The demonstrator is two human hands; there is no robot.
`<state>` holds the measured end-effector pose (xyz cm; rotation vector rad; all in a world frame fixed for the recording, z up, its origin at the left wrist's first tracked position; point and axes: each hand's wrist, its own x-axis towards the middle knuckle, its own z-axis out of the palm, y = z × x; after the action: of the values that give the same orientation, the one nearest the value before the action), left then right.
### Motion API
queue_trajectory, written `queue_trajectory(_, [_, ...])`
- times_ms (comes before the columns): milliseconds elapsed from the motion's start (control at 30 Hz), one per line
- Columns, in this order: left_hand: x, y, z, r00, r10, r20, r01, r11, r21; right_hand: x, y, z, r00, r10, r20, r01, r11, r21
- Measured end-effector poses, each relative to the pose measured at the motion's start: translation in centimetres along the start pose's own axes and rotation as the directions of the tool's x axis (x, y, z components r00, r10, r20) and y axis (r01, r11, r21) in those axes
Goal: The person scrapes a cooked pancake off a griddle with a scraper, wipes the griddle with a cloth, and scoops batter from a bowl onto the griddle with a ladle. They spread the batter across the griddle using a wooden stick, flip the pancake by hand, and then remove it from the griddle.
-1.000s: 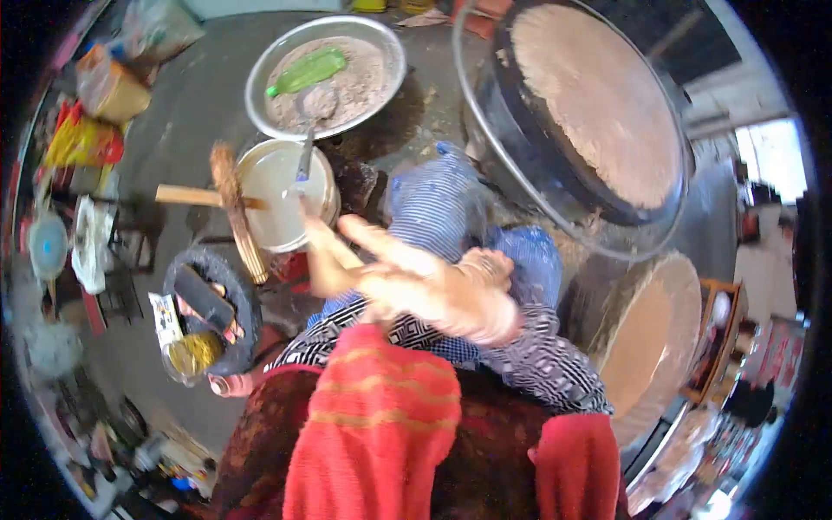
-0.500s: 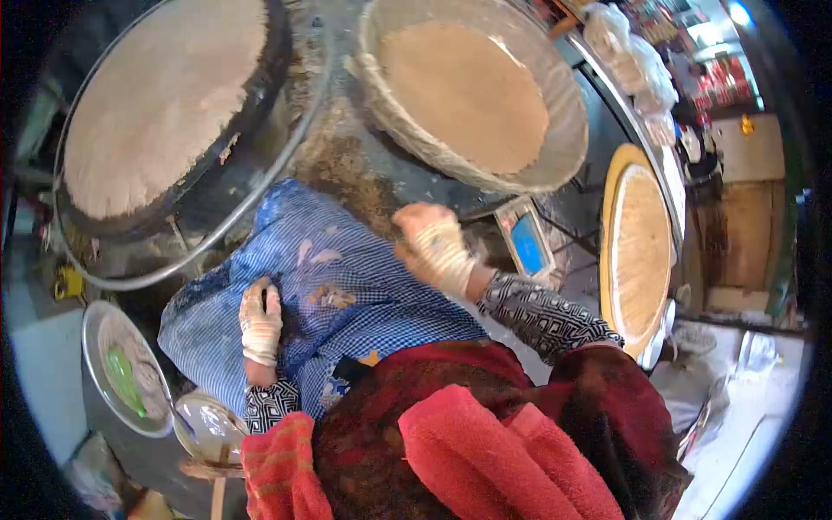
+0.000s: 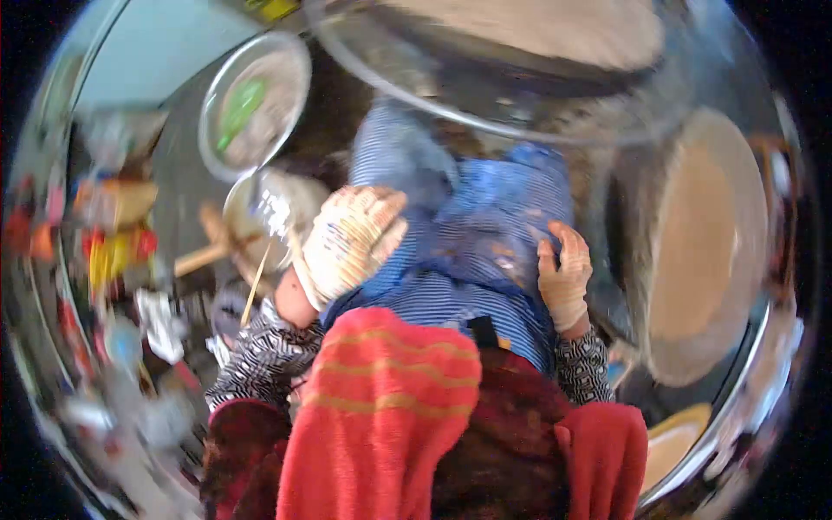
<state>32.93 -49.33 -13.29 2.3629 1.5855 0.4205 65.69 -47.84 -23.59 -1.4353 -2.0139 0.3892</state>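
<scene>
My left hand [image 3: 351,238], in a white knit glove, hovers over the left side of my lap next to a round pot of pale batter [image 3: 269,208]. Its fingers are curled and blur hides whether it holds anything. My right hand [image 3: 563,279], also gloved, lies flat on the blue checked apron [image 3: 485,225] over my knees, holding nothing. A thin stick [image 3: 256,293] shows just below the pot.
A big round griddle with flatbread [image 3: 529,30] fills the top. A shallow basket of flatbread [image 3: 698,251] stands to the right. A metal bowl with a green bottle [image 3: 247,104] lies upper left, a wooden handle [image 3: 201,257] beside the pot. Blurred clutter lines the left edge.
The view has swung back left. My left hand rose from the apron toward the batter pot. My right hand came down from near the basket onto the apron.
</scene>
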Motion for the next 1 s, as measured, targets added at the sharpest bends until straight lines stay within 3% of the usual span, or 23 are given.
queue_trajectory(67, [-4.8,-2.8,-3.2,0.979,-0.180,-0.096,0.187,0.980,0.070,3.3,-3.7,2.7,0.989,-0.132,0.072,0.119,0.979,0.165])
queue_trajectory(133, [-11.6,-6.1,-3.9,0.879,-0.415,-0.235,0.447,0.888,0.104,5.8,-7.9,4.5,0.962,-0.239,0.131,0.191,0.935,0.299])
queue_trajectory(200, [-17.1,-7.3,-3.8,0.773,-0.534,-0.342,0.593,0.800,0.089,7.9,-12.0,5.7,0.884,-0.389,0.260,0.216,0.832,0.511])
queue_trajectory(233, [-20.3,-7.4,-3.1,0.684,-0.639,-0.351,0.705,0.703,0.094,8.6,-14.2,6.7,0.847,-0.474,0.241,0.274,0.777,0.566])
queue_trajectory(267, [-21.9,-7.0,-1.8,0.653,-0.665,-0.363,0.733,0.676,0.079,9.2,-16.2,7.7,0.808,-0.531,0.254,0.293,0.737,0.609])
queue_trajectory(333, [-24.1,-6.0,0.2,0.526,-0.804,-0.276,0.818,0.567,-0.093,9.3,-20.1,10.2,0.648,-0.596,0.473,0.221,0.742,0.633])
queue_trajectory(367, [-23.8,-5.2,0.5,0.577,-0.761,-0.297,0.779,0.622,-0.082,9.0,-22.4,11.3,0.594,-0.553,0.584,0.148,0.789,0.597])
queue_trajectory(400, [-24.1,-4.5,1.8,0.454,-0.875,-0.169,0.879,0.471,-0.077,8.8,-24.4,12.6,0.501,-0.529,0.685,0.142,0.831,0.538])
queue_trajectory(467, [-24.8,-4.1,4.3,0.460,-0.886,-0.066,0.838,0.457,-0.298,6.0,-25.0,16.8,0.421,-0.633,0.649,0.182,0.761,0.623])
queue_trajectory(533, [-24.1,-3.9,4.6,0.555,-0.831,0.041,0.780,0.503,-0.372,4.4,-24.8,18.2,0.357,-0.631,0.688,0.074,0.754,0.653])
queue_trajectory(567, [-23.8,-4.0,5.0,0.596,-0.801,0.056,0.747,0.527,-0.406,4.8,-25.2,17.1,0.445,-0.634,0.633,0.147,0.749,0.647])
queue_trajectory(667, [-22.0,-4.7,6.2,0.657,-0.752,-0.052,0.681,0.622,-0.386,10.6,-25.0,10.2,0.363,-0.630,0.686,0.116,0.761,0.638])
queue_trajectory(700, [-20.7,-5.0,6.3,0.675,-0.729,-0.112,0.647,0.658,-0.384,12.4,-23.6,7.7,0.404,-0.591,0.698,0.036,0.773,0.633])
queue_trajectory(733, [-19.4,-5.3,5.9,0.687,-0.724,-0.062,0.631,0.637,-0.442,14.7,-23.0,3.8,0.285,-0.261,0.922,-0.257,0.906,0.336])
queue_trajectory(767, [-18.1,-5.8,5.9,0.743,-0.658,-0.122,0.538,0.696,-0.474,15.8,-20.6,1.2,0.432,-0.342,0.835,-0.137,0.890,0.435])
queue_trajectory(800, [-16.8,-6.3,5.9,0.788,-0.586,-0.187,0.439,0.749,-0.497,16.4,-17.0,-0.8,0.512,-0.464,0.723,-0.214,0.746,0.630])
queue_trajectory(833, [-15.4,-6.4,6.1,0.794,-0.582,-0.174,0.434,0.744,-0.508,16.2,-17.6,-3.7,0.624,-0.310,0.718,-0.512,0.532,0.675])
queue_trajectory(867, [-14.0,-6.8,6.2,0.830,-0.531,-0.171,0.385,0.768,-0.512,16.7,-14.6,-6.8,0.638,-0.327,0.697,-0.448,0.578,0.682])
queue_trajectory(900, [-12.7,-7.3,6.0,0.857,-0.485,-0.176,0.346,0.793,-0.502,13.2,-11.9,-9.2,0.879,0.060,0.474,-0.426,0.548,0.720])
queue_trajectory(933, [-11.5,-7.6,5.7,0.882,-0.437,-0.177,0.307,0.816,-0.490,11.0,-9.0,-11.6,0.884,0.059,0.464,-0.415,0.557,0.719])
queue_trajectory(967, [-10.4,-7.8,6.5,0.853,-0.437,-0.284,0.254,0.824,-0.507,9.8,-8.5,-12.9,0.859,0.128,0.495,-0.494,0.460,0.738])
queue_trajectory(1000, [-10.0,-7.9,6.4,0.880,-0.442,-0.174,0.306,0.807,-0.506,8.9,-7.9,-13.4,0.826,0.193,0.530,-0.562,0.350,0.749])
